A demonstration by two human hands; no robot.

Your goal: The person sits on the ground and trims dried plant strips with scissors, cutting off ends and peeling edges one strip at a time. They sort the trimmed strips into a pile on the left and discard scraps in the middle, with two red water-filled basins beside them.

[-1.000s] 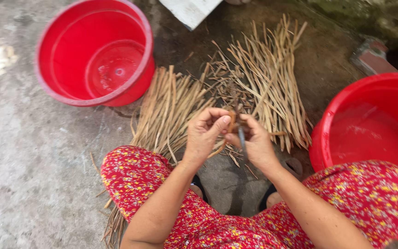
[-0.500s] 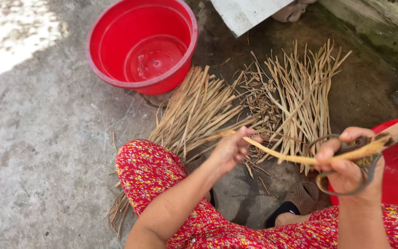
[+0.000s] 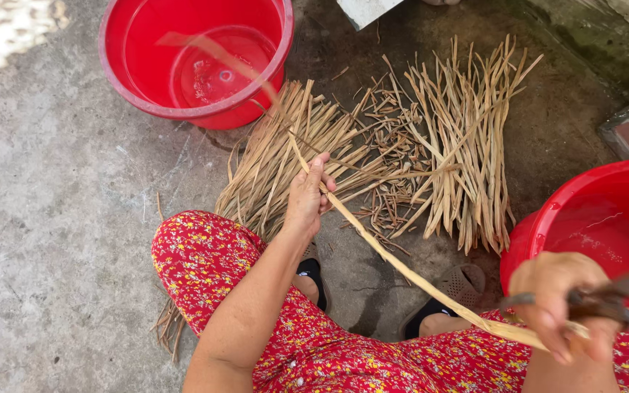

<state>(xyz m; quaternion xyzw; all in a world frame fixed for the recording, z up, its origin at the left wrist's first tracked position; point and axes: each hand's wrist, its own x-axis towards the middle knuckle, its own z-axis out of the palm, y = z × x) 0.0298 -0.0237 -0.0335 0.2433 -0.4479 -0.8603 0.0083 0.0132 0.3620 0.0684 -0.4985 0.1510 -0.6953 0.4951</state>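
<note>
Strip [image 3: 402, 271] ran diagonal, upper-left toward far bucket [image 3: 195, 65] down to lower-right. Left hand [image 3: 310, 195] pinched it mid-length; right hand [image 3: 562, 306] closed on lower end plus scissors [image 3: 606, 297], beside near bucket [image 3: 598, 225]. Both hands on strip, so neither nearer.

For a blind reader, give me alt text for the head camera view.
A squatting person stretches a long dry plant strip between the left hand and the right hand, which also grips a dark tool. Piles of dried stalks and two red buckets sit on concrete.
</note>
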